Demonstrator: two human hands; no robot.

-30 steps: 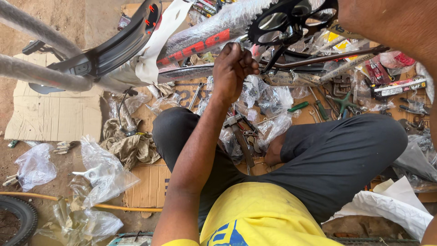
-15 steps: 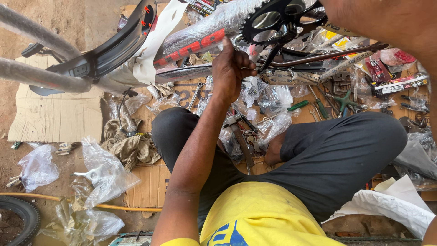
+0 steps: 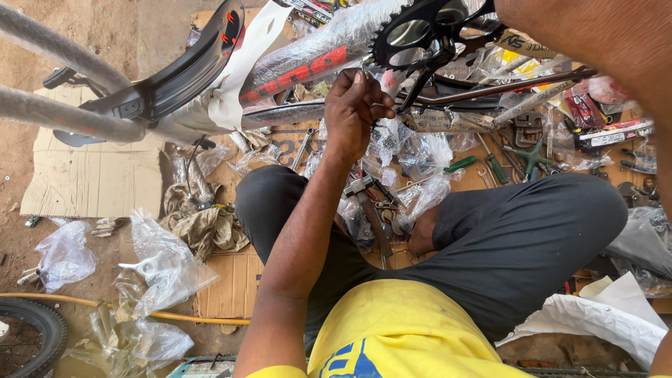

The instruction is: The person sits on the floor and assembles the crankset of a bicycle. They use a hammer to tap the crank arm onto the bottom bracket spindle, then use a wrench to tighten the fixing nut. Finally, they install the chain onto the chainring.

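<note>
A bicycle frame (image 3: 315, 63) wrapped in clear plastic lies across the top of the head view, with red lettering on its tube. My left hand (image 3: 357, 112) reaches up to it, fingers curled shut where the tube meets the black chainring (image 3: 409, 31) and crank arm (image 3: 420, 80). What sits inside the fingers is hidden. My right forearm (image 3: 595, 42) crosses the top right corner close to the camera; its hand is out of frame. I sit cross-legged in dark trousers (image 3: 532, 238) and a yellow shirt (image 3: 399, 329).
A hammer (image 3: 367, 203) lies between my legs. Green-handled tools (image 3: 462, 164), wrenches and packaged parts cover the cardboard (image 3: 91, 182). A black mudguard (image 3: 182, 70), a rag (image 3: 203, 224), plastic bags (image 3: 161, 259), a yellow hose (image 3: 84, 301) and a tyre (image 3: 28, 336) lie at the left.
The chainring and crank have shifted slightly left and turned. My left hand stays at the same spot on the frame, fingers still closed.
</note>
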